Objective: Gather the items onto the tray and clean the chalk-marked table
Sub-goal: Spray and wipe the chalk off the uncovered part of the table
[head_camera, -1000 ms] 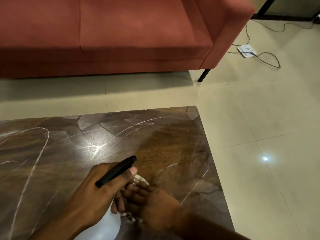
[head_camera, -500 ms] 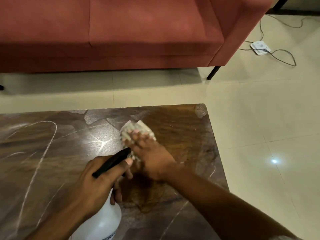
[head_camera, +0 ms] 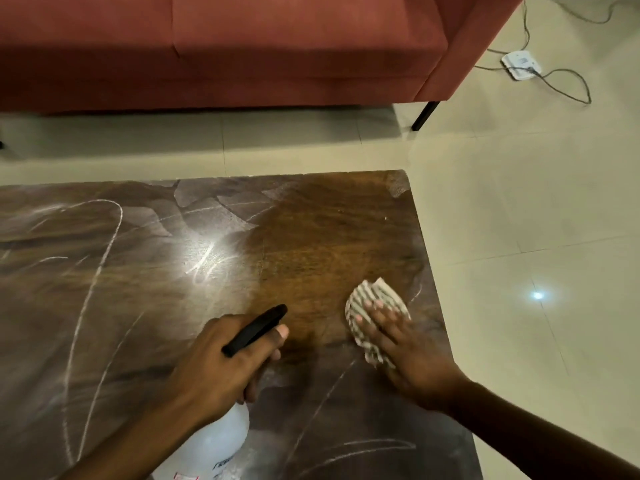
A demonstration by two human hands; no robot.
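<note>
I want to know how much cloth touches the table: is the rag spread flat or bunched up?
Bunched: the striped rag sits crumpled under the flat right hand, its folds poking out past the fingers.

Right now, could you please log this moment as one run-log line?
left hand: grips spray bottle | right hand: flat on striped cloth | table: right part wiped, chalk marks remain left and near

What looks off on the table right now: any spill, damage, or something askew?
No damage or spill shows. The oddity is the chalk marks across the left and near parts of the table; the far right patch looks wiped. The right hand presses a striped cloth flat; the left hand holds a spray bottle.
</note>
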